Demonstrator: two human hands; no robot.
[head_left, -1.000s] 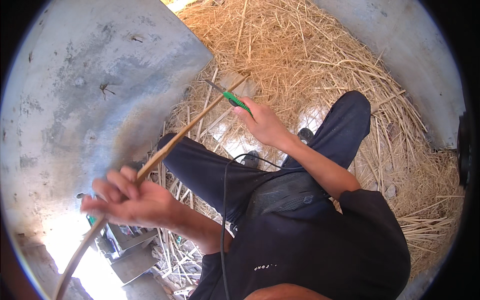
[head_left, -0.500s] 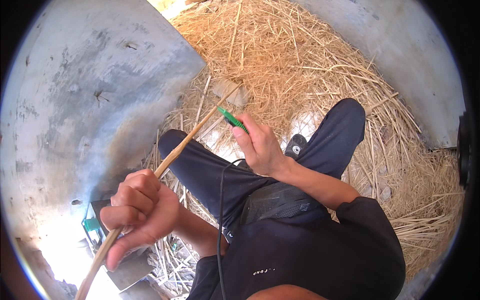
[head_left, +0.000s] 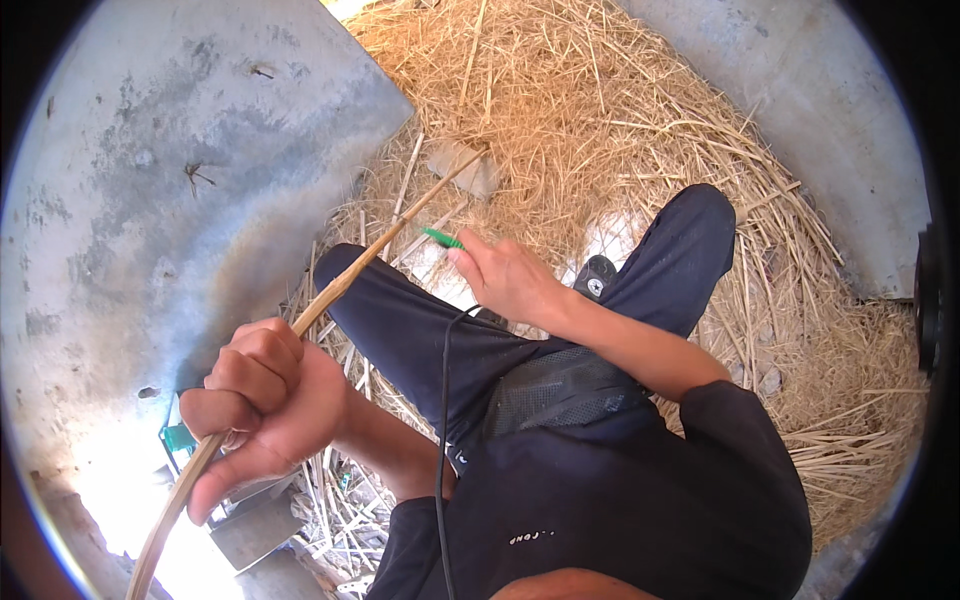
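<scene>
My left hand (head_left: 265, 390) is closed in a fist around a long, thin wooden stick (head_left: 350, 277), apparently bamboo or cane. The stick slants from the lower left, past my left knee, to a narrow tip over the straw. In my right hand (head_left: 515, 282) is a small green utility knife (head_left: 441, 238), partly covered by the fingers. Its front end points left, a little apart from the stick on its near side. Any blade is too small to make out.
Straw and shavings (head_left: 560, 110) cover the floor ahead and to the right, with a flat stone (head_left: 470, 172) beneath the stick's far end. A grey slab (head_left: 230, 130) stands left, a grey wall (head_left: 800, 120) right. A black cable (head_left: 445, 420) hangs over my crossed legs.
My left hand has shifted down and left with the stick. The knife has turned flatter, and its front end has come away from the stick.
</scene>
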